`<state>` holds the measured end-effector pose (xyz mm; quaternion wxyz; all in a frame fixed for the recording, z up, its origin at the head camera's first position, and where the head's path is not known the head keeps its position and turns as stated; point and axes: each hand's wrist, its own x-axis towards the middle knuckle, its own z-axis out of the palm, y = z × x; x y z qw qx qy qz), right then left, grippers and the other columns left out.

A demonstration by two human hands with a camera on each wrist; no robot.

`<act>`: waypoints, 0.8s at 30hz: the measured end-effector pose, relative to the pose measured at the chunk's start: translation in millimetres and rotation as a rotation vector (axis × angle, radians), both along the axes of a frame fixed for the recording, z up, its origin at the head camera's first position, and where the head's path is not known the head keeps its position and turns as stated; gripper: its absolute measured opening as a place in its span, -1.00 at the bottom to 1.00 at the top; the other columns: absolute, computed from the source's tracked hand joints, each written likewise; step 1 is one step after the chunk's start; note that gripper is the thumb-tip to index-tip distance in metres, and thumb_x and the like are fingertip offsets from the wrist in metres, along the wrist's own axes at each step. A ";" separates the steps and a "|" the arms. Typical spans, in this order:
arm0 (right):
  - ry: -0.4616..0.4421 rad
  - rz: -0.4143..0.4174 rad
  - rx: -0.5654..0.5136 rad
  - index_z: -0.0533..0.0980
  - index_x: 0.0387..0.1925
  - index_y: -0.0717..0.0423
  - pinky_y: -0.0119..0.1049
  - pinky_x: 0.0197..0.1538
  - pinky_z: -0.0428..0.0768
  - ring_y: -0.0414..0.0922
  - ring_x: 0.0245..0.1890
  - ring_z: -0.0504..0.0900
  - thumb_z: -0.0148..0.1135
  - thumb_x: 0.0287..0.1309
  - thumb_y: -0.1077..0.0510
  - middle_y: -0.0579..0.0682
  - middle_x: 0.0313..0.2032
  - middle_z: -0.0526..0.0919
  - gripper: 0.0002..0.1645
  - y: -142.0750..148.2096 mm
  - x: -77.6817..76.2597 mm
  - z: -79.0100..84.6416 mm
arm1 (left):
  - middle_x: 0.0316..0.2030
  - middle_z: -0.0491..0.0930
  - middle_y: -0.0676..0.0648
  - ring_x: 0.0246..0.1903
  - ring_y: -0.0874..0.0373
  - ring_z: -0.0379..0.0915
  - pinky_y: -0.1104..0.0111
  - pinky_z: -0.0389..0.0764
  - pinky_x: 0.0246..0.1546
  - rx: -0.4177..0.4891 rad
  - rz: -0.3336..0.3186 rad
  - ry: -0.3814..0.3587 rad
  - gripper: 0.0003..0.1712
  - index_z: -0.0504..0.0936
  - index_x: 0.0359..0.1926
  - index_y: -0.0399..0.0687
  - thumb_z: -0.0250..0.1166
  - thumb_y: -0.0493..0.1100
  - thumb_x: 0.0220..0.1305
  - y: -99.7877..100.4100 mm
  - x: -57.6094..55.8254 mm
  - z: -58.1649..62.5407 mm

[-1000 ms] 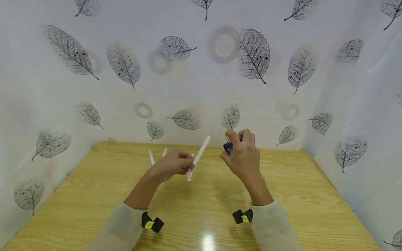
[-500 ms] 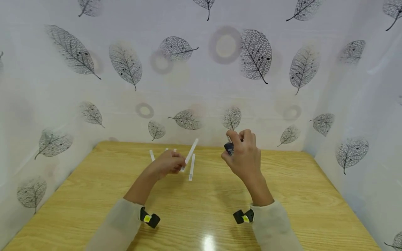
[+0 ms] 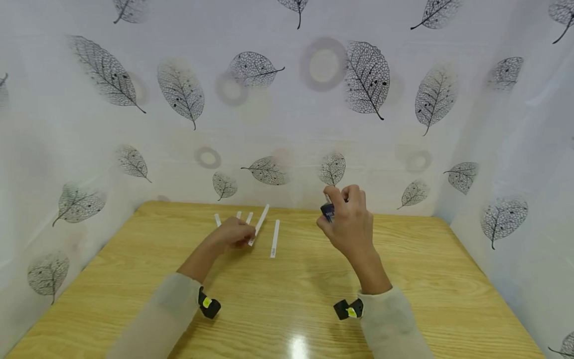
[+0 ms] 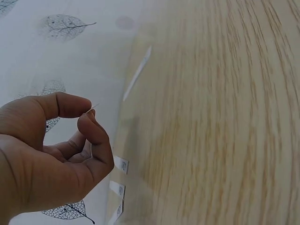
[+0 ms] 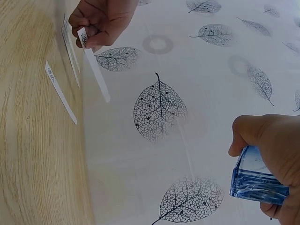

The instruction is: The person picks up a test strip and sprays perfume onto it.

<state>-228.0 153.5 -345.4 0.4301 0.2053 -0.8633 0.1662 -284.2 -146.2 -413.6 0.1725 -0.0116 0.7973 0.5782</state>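
Note:
My left hand [image 3: 233, 232] pinches a white paper test strip [image 3: 260, 224] between thumb and fingertip. In the left wrist view this strip appears almost edge-on at the fingertips [image 4: 89, 111]. Printed lettering marks its near end in the right wrist view. Another labelled test strip [image 3: 275, 239] lies flat on the table, right of that hand. Several more strips [image 3: 249, 218] lie behind and beside it, partly covered by the hand. My right hand [image 3: 347, 219] holds a blue glass perfume bottle [image 5: 255, 180] above the table, index finger bent over its top. Fingers hide much of the bottle.
A wooden table [image 3: 287, 294] spreads beneath both hands. A pale curtain [image 3: 287, 114] with leaf prints rises along its back and sides. Black wrist cameras [image 3: 210, 304] sit on both sleeves.
My left hand has moved left and slightly down with the pinched strip, leaving the flat strip at its right in full view. The right hand and perfume bottle stay nearly still.

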 end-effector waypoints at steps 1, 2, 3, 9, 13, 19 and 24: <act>-0.001 -0.001 0.000 0.41 0.08 -0.01 -0.21 -0.67 0.18 0.11 -0.32 0.30 0.44 -0.08 0.26 0.14 -0.25 0.27 -0.36 0.1 0.0 -0.1 | -0.61 0.47 -0.02 -0.58 0.18 0.38 0.41 0.43 -0.49 -0.018 -0.001 0.008 -0.83 0.60 -0.57 -0.25 0.22 -0.33 0.14 -0.6 -1.1 -1.4; -0.002 -0.001 0.000 0.41 0.08 -0.01 -0.21 -0.67 0.18 0.11 -0.32 0.30 0.44 -0.08 0.26 0.14 -0.25 0.27 -0.37 0.1 0.1 -0.1 | -0.63 0.46 -0.01 -0.60 0.18 0.37 0.41 0.41 -0.50 -0.032 -0.002 0.014 -0.81 0.58 -0.61 -0.21 0.23 -0.34 0.13 -0.9 -2.0 -2.7; -0.001 -0.001 0.000 0.41 0.08 -0.01 -0.21 -0.67 0.18 0.11 -0.32 0.30 0.44 -0.08 0.26 0.14 -0.25 0.27 -0.37 0.2 0.2 -0.2 | -0.66 0.46 -0.01 -0.62 0.19 0.37 0.41 0.39 -0.52 -0.045 -0.001 0.020 -0.79 0.57 -0.64 -0.20 0.23 -0.34 0.12 -1.1 -2.9 -3.9; -0.005 -0.002 0.002 0.41 0.08 -0.02 -0.21 -0.67 0.18 0.11 -0.32 0.31 0.44 -0.07 0.26 0.14 -0.24 0.27 -0.37 0.4 0.1 0.0 | -0.72 0.47 -0.02 -0.67 0.19 0.30 0.42 0.32 -0.57 -0.149 -0.015 0.059 -0.76 0.62 -0.67 -0.25 0.27 -0.38 0.12 -0.5 -7.1 -8.4; -0.008 -0.002 -0.003 0.41 0.08 -0.02 -0.20 -0.67 0.20 0.11 -0.31 0.31 0.46 -0.08 0.26 0.14 -0.25 0.27 -0.36 1.9 0.0 -0.5 | -0.78 0.45 -0.01 -0.72 0.20 0.22 0.40 0.25 -0.62 -0.221 -0.018 0.074 -0.75 0.62 -0.72 -0.25 0.30 -0.41 0.05 2.7 -9.0 -10.0; -0.014 -0.003 -0.012 0.41 0.08 -0.03 -0.20 -0.68 0.22 0.12 -0.31 0.33 0.45 -0.08 0.26 0.14 -0.24 0.28 -0.36 3.0 -0.5 -0.5 | -0.81 0.51 -0.01 -0.76 0.21 0.30 0.44 0.30 -0.69 -0.309 -0.003 0.117 -0.84 0.69 -0.69 -0.29 0.35 -0.42 -0.04 4.8 -11.5 -14.6; -0.029 -0.009 -0.014 0.40 0.09 -0.03 -0.19 -0.68 0.25 0.13 -0.29 0.33 0.47 -0.08 0.25 0.15 -0.23 0.28 -0.34 3.5 0.3 -0.6 | -0.78 0.57 -0.04 -0.76 0.20 0.40 0.45 0.41 -0.66 -0.402 0.009 0.159 -0.85 0.71 -0.68 -0.27 0.38 -0.38 -0.03 7.9 -9.7 -13.5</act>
